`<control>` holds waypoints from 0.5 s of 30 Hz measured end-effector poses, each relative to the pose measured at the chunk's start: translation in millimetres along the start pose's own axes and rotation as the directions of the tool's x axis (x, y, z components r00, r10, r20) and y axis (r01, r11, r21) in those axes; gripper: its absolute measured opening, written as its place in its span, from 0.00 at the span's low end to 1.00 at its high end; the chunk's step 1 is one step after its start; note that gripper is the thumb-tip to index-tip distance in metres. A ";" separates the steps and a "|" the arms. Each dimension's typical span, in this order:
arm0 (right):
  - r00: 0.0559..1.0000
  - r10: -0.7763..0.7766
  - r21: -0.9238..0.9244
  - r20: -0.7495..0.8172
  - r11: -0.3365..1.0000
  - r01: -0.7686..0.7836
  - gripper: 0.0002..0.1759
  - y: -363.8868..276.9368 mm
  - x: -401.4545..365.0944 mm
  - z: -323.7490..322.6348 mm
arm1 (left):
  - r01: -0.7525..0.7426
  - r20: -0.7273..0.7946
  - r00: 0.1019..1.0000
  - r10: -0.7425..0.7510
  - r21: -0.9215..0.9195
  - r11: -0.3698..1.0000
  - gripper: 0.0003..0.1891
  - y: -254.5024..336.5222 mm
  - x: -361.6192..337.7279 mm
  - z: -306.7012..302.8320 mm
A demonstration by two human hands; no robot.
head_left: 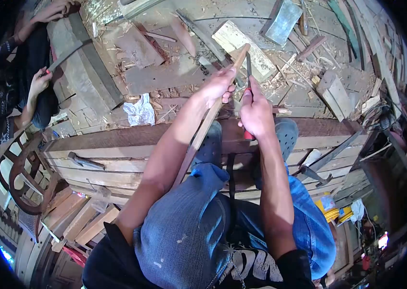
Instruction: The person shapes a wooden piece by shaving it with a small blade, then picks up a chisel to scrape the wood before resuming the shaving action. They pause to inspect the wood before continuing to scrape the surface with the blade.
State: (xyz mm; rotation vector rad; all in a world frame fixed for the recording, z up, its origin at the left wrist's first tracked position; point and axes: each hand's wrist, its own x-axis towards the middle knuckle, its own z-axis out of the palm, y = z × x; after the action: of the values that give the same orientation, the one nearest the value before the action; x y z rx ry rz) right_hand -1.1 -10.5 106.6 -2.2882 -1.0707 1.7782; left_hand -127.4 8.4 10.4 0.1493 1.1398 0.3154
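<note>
Holding a long, thin wooden strip (204,127) in the left hand (220,87), with fingers curled snugly around it near its far end. Pointing that end up and a bit right, away from the body, over a pale wooden block (262,63). Slanting the strip's long way from there back down and left, toward the left knee of the blue jeans (179,216). Gripping a red-handled file (249,70) in the right hand (256,111), fingers wrapped closed. Aiming its dark blade ahead, just beside the strip's tip; cannot tell if touching.
</note>
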 end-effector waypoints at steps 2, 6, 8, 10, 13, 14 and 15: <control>1.000 -0.004 0.032 -0.005 0.999 0.004 0.26 -1.6 2.2 -2.7 | 0.000 0.019 1.000 0.000 -0.009 1.000 0.25 -0.5 -0.3 -0.7; 0.999 -0.016 -0.026 0.030 1.000 0.017 0.26 -11.1 7.8 -11.9 | -0.023 -0.030 0.999 0.024 0.034 0.999 0.27 1.6 -3.7 3.4; 0.998 -0.051 -0.074 0.023 0.996 0.052 0.27 -15.6 6.4 -14.4 | -0.022 -0.071 0.997 0.027 0.069 0.997 0.26 3.0 -4.0 4.9; 0.996 -0.089 -0.050 0.030 0.995 0.090 0.27 -14.7 5.4 -19.1 | 0.003 -0.078 0.997 0.001 0.050 0.999 0.25 3.4 -4.0 5.1; 0.995 -0.003 -0.054 0.097 0.999 0.009 0.27 -18.5 12.4 -27.5 | -0.020 -0.044 0.999 0.021 0.030 0.999 0.25 4.1 -6.4 6.0; 0.995 0.001 -0.055 0.096 0.998 0.004 0.27 -16.8 16.2 -27.0 | -0.016 -0.041 0.999 0.018 0.028 0.999 0.25 2.8 -7.3 7.1; 0.996 -0.018 -0.087 0.087 0.996 0.026 0.28 -16.4 20.5 -26.1 | -0.011 -0.046 0.999 0.013 0.039 0.999 0.25 3.7 -7.1 7.3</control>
State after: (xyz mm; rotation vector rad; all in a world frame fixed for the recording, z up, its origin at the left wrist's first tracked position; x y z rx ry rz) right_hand 15.7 22.5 105.5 -2.2570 -1.2071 1.8735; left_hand -124.1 10.0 20.6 0.1836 1.1920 0.3093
